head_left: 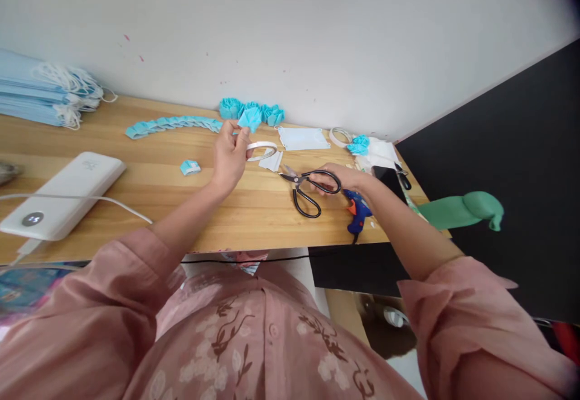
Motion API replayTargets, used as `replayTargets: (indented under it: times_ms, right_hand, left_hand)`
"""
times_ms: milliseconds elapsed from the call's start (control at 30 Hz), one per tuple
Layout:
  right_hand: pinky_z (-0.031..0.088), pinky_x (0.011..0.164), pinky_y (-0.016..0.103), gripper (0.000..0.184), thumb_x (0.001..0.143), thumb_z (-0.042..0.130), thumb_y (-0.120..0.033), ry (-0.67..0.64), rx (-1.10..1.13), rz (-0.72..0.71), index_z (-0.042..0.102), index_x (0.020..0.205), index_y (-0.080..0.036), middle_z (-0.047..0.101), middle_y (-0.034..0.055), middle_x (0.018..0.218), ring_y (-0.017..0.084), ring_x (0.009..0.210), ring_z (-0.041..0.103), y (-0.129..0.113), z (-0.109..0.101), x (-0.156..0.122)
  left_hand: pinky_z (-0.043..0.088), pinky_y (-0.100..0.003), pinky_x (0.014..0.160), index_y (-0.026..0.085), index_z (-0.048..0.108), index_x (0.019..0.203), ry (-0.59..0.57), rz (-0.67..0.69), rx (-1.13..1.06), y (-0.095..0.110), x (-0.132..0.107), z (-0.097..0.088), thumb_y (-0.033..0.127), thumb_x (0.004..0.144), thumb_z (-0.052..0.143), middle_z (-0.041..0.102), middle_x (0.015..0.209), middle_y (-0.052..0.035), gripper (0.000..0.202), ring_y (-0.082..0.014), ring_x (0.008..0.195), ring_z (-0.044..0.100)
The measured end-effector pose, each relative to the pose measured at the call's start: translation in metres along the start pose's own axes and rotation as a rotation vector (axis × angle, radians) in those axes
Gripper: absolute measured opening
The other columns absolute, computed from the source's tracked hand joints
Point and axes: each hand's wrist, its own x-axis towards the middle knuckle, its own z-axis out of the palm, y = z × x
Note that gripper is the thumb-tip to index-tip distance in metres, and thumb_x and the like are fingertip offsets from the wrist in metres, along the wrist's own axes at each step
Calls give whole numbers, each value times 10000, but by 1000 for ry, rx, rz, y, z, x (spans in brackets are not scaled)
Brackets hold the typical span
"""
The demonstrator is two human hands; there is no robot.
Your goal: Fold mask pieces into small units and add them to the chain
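Pinched between the thumb and forefinger of my left hand (230,157) is a small folded light-blue piece (250,119), which looks like face mask fabric. A narrow roll of white tape (263,144) sits against the same hand, around or beside its lower fingers. My right hand (338,180) has its fingers on one handle loop of the black-handled scissors (296,180), whose blades are spread and point left. Close by that hand, a blue glue gun (359,212) lies on the wooden table (254,219). White scraps (272,160) lie beyond the scissor tips.
Blue fabric flowers (231,108) and a pleated blue strip (172,124) lie toward the wall, with a flat mask (302,138) and another tape roll (339,136). Stacked masks (40,89) and a white power bank (63,194) are left; a phone (388,182) is right.
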Motion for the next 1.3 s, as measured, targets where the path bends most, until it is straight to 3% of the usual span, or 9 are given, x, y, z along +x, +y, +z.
replayTargets:
  times_ms: [67, 167, 233, 300, 400, 500, 633, 1167, 1300]
  right_hand:
    - [381, 527, 242, 538, 899, 475, -608, -7, -234, -25, 640, 636, -168, 595, 8, 533, 109, 495, 506, -2, -12, -1]
    - [371, 567, 252, 257, 883, 581, -327, 29, -566, 93, 684, 701, -177, 671, 28, 647, 138, 584, 568, -9, -26, -4]
    - [384, 611, 272, 160, 856, 574, -180, 229, -789, 193, 728, 817, -173, 726, 71, 777, 182, 690, 625, -15, -26, -4]
    - [412, 681, 295, 242, 899, 507, -164, 476, -861, 176, 739, 967, -176, 751, 100, 927, 223, 822, 662, -22, -15, -2]
    - [437, 766, 295, 265, 950, 483, -261, 582, -700, -60, 731, 1029, -210, 750, 64, 1045, 222, 930, 669, -32, 15, 7]
    - [434, 758, 281, 241, 940, 502, -250, 576, -574, -148, 731, 999, -207, 747, 55, 1022, 207, 908, 668, -34, 44, 21]
    - [436, 774, 285, 204, 908, 538, -224, 646, -475, -109, 722, 991, -196, 740, 67, 995, 207, 914, 658, -32, 62, 35]
    - [393, 704, 301, 218, 925, 493, -269, 832, -404, -3, 705, 927, -216, 748, 56, 966, 218, 880, 664, -22, 80, 50]
    - [393, 701, 301, 211, 934, 469, -267, 850, -357, 90, 673, 923, -214, 745, 63, 952, 220, 873, 659, -28, 85, 49]
  left_hand:
    - [340, -223, 474, 227, 473, 904, 0, 12, 3, -4, 1, 0, 502, 913, 570, 503, 643, 43, 291, -73, 464, 442]
    - [358, -229, 492, 226, 484, 923, -3, 29, 5, -8, 2, -1, 530, 912, 562, 507, 666, 33, 314, -80, 493, 467]
    - [369, -231, 509, 225, 485, 935, 1, 42, 14, -9, 3, -2, 555, 911, 552, 498, 688, 29, 338, -85, 523, 494]
    - [371, -233, 522, 223, 480, 944, 7, 50, 23, -9, 4, -3, 579, 912, 534, 485, 707, 26, 361, -90, 546, 510]
    - [378, -235, 538, 224, 470, 961, 10, 50, 27, -9, 6, -4, 596, 914, 517, 468, 709, 28, 379, -93, 565, 520]
    - [387, -228, 546, 225, 465, 965, 10, 43, 11, -6, 6, -4, 589, 913, 526, 463, 693, 36, 372, -87, 570, 516]
    - [340, -219, 471, 223, 463, 901, 33, 8, -21, 1, 5, -2, 593, 882, 567, 452, 664, 47, 385, -65, 481, 437]
    - [354, -224, 506, 226, 471, 895, 18, -23, -39, 4, 5, -2, 513, 899, 599, 436, 601, 60, 314, -81, 480, 462]
    - [357, -229, 516, 221, 487, 887, -10, -11, 16, 8, -4, 1, 434, 907, 608, 461, 589, 59, 245, -97, 498, 480]
